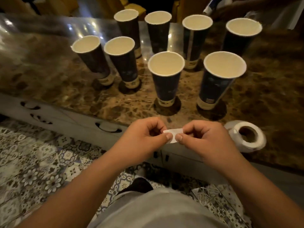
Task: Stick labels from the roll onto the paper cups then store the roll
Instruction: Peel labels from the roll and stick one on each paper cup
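Observation:
Several tall dark-blue paper cups with cream insides stand upright on the brown marble table [49, 76]; the nearest two are a middle cup [165, 83] and a right cup [215, 84]. A small white label piece [173, 134] hangs over the table's front edge, pinched at its left end by my left hand [144, 137] and at its right end by my right hand [202, 140]. The white label roll [246, 137] lies flat on the table just right of my right hand, apart from it.
The table's white carved front panel [69, 122] runs diagonally below the cups. Patterned floor tiles [32, 162] lie under me, with my grey-clad lap and a dark shoe at the bottom. Someone's arm [238, 7] reaches in at the far right corner.

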`<state>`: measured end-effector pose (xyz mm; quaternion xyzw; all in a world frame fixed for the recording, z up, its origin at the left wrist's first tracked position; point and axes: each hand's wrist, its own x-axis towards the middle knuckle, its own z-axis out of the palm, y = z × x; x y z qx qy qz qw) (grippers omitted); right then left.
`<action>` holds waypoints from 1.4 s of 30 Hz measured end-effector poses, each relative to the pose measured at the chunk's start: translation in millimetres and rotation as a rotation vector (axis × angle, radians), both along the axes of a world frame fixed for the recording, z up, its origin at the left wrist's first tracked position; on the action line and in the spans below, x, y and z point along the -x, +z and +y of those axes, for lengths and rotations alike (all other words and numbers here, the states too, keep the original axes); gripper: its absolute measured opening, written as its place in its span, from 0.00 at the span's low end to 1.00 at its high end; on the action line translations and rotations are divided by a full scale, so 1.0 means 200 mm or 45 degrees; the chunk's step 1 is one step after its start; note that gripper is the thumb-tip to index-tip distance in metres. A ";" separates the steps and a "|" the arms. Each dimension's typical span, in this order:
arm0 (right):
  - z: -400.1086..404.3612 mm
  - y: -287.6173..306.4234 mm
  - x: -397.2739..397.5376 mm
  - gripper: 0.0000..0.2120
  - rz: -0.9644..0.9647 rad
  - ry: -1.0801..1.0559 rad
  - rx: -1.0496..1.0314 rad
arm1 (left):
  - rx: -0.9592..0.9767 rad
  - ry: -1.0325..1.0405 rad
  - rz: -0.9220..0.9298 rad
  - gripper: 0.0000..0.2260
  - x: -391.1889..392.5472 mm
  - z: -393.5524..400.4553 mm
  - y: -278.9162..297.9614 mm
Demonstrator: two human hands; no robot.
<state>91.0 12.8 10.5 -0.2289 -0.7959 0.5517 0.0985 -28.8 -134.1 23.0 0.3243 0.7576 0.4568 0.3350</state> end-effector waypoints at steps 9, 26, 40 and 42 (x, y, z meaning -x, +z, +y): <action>-0.27 -0.04 0.33 0.03 0.018 -0.100 -0.083 | -0.031 0.290 -0.001 0.07 0.29 -0.23 -0.09; -0.62 -0.13 0.70 0.05 0.002 -0.669 -0.115 | -0.152 0.157 0.187 0.38 0.99 -0.13 -0.25; -0.68 -0.10 0.73 0.07 0.089 -0.800 -0.057 | -0.192 0.204 0.136 0.32 1.12 0.09 -0.36; -0.68 -0.07 0.75 0.08 0.150 -0.784 -0.056 | -0.176 0.136 0.093 0.27 1.11 0.01 -0.35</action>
